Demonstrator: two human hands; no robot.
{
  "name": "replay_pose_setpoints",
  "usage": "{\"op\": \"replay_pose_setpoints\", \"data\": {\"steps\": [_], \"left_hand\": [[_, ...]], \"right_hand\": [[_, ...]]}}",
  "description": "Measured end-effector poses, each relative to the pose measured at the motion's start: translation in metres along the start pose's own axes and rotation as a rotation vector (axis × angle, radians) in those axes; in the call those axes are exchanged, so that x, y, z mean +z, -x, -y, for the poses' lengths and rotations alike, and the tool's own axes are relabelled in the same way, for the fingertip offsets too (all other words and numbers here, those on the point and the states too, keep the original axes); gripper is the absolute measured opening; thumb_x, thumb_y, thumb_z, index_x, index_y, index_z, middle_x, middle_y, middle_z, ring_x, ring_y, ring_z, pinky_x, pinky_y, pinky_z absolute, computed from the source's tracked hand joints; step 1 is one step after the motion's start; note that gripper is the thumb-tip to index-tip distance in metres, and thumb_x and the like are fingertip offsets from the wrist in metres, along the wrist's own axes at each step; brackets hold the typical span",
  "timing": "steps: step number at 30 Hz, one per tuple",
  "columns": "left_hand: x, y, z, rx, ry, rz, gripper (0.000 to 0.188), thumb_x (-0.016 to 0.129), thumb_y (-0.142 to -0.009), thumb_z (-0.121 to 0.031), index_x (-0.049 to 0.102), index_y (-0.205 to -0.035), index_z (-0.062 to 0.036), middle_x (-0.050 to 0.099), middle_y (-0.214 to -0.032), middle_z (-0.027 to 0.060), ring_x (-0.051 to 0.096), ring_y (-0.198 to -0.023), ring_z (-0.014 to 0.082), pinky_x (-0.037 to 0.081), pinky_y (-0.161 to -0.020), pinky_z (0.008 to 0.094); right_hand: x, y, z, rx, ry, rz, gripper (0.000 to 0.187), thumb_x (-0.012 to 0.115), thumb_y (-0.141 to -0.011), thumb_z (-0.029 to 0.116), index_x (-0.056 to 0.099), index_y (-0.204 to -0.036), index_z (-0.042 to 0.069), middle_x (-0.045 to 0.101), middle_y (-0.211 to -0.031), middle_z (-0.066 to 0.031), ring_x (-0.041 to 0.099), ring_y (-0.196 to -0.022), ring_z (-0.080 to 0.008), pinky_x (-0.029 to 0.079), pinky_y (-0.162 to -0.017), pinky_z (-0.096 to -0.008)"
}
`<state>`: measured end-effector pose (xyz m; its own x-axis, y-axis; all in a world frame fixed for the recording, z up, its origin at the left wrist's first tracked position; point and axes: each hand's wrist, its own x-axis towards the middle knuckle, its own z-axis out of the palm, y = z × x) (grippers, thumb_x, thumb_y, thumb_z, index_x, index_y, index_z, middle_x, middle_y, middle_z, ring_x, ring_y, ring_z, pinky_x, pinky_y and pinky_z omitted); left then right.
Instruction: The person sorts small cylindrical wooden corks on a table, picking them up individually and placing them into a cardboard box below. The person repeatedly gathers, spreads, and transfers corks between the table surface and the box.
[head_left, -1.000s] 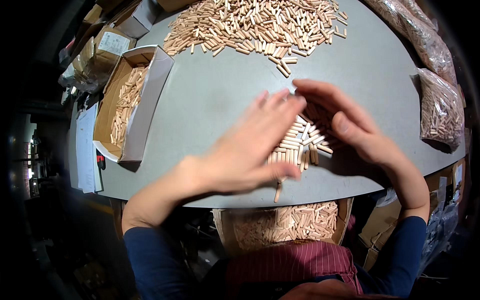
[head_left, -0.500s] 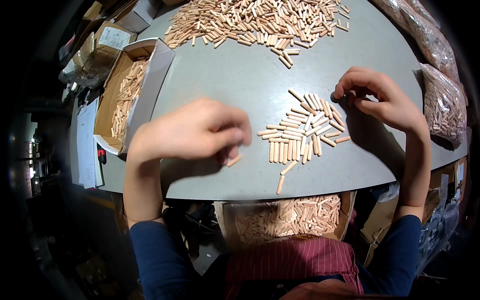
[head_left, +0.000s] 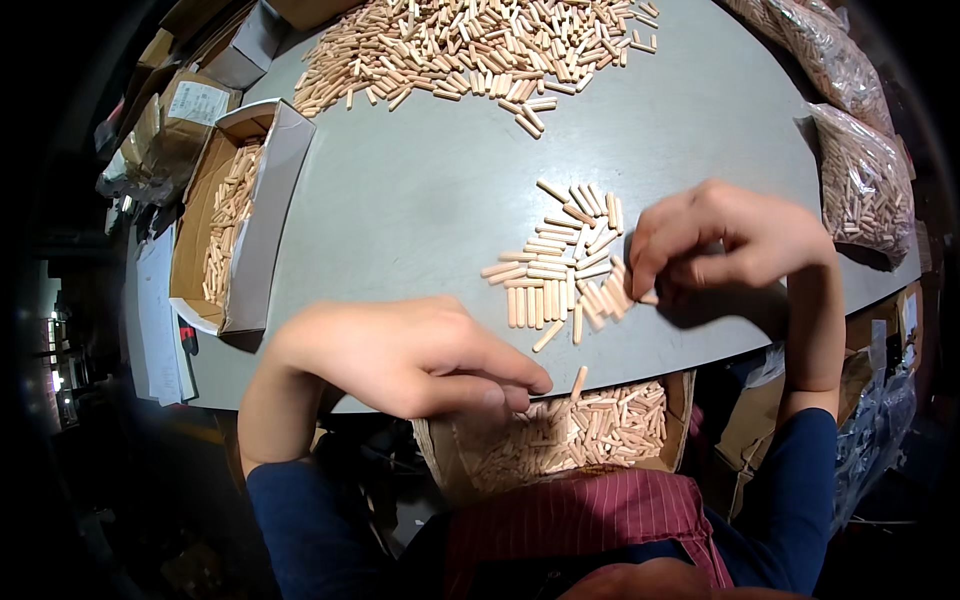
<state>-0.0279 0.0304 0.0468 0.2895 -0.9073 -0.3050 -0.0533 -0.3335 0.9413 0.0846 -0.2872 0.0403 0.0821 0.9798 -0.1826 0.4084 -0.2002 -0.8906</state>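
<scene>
A loose group of short wooden dowels (head_left: 548, 268) lies on the grey table before me, some side by side in a row, others askew. My right hand (head_left: 730, 240) is at the group's right side, fingers bent down and thumb apart, fingertips touching a few blurred dowels (head_left: 605, 298). By the table's front edge my left hand (head_left: 430, 355) reaches rightward, its fingers stretched out and holding nothing that I can see. Just past those fingertips a single dowel (head_left: 579, 382) sticks over the edge. Below it stands an open carton (head_left: 680, 420) full of dowels, partly hidden by the left hand.
A big dowel heap (head_left: 470, 50) covers the table's far side. On the left stands a long white cardboard box (head_left: 275, 190) with dowels inside, beside papers (head_left: 157, 310). Clear plastic bags of dowels (head_left: 862, 180) line the right edge.
My left hand has moved right and nearer to the front edge; the dowel at its fingertips no longer shows there. My right hand has come down onto the group's right side, shifting dowels there.
</scene>
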Motion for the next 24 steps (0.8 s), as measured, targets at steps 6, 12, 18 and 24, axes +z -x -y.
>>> {"op": "replay_pose_setpoints", "data": {"steps": [6, 12, 18, 24], "left_hand": [[-0.017, 0.006, -0.009, -0.243, 0.319, -0.448, 0.036, 0.060, -0.108, -0.020, 0.067, -0.135, 0.0030, 0.075, -0.101, 0.0068, 0.068, -0.085, 0.0093, 0.057, -0.079, 0.0240], [-0.030, 0.008, 0.010, -0.247, 0.123, -0.681, 0.031, 0.065, -0.105, -0.020, 0.068, -0.129, -0.0006, 0.069, -0.095, -0.0009, 0.062, -0.079, 0.0057, 0.051, -0.069, 0.0215], [-0.021, -0.001, 0.012, -0.234, 0.137, -0.636, 0.028, 0.065, -0.105, -0.014, 0.068, -0.128, 0.0009, 0.068, -0.093, 0.0010, 0.062, -0.079, 0.0074, 0.053, -0.071, 0.0242], [-0.014, -0.004, 0.007, -0.185, 0.198, -0.574, 0.028, 0.064, -0.103, -0.007, 0.068, -0.129, 0.0047, 0.071, -0.099, 0.0056, 0.064, -0.081, 0.0103, 0.056, -0.075, 0.0261]], "right_hand": [[0.007, 0.006, 0.007, -0.162, -0.112, 0.102, 0.033, 0.067, -0.093, 0.005, 0.072, -0.124, -0.005, 0.074, -0.114, -0.0167, 0.072, -0.101, -0.0268, 0.057, -0.090, -0.0364], [0.007, 0.002, 0.001, 0.225, -0.115, -0.554, 0.033, 0.062, -0.095, 0.006, 0.067, -0.127, -0.003, 0.071, -0.112, -0.0084, 0.067, -0.097, -0.0170, 0.057, -0.089, -0.0322], [0.015, -0.007, -0.009, 0.186, -0.053, -0.515, 0.037, 0.063, -0.090, -0.002, 0.068, -0.127, -0.002, 0.069, -0.114, -0.0092, 0.066, -0.097, -0.0170, 0.060, -0.083, -0.0312], [0.019, -0.009, -0.006, 0.070, 0.045, -0.378, 0.032, 0.067, -0.087, 0.000, 0.072, -0.119, 0.001, 0.071, -0.109, -0.0103, 0.069, -0.093, -0.0187, 0.058, -0.079, -0.0338]]}}
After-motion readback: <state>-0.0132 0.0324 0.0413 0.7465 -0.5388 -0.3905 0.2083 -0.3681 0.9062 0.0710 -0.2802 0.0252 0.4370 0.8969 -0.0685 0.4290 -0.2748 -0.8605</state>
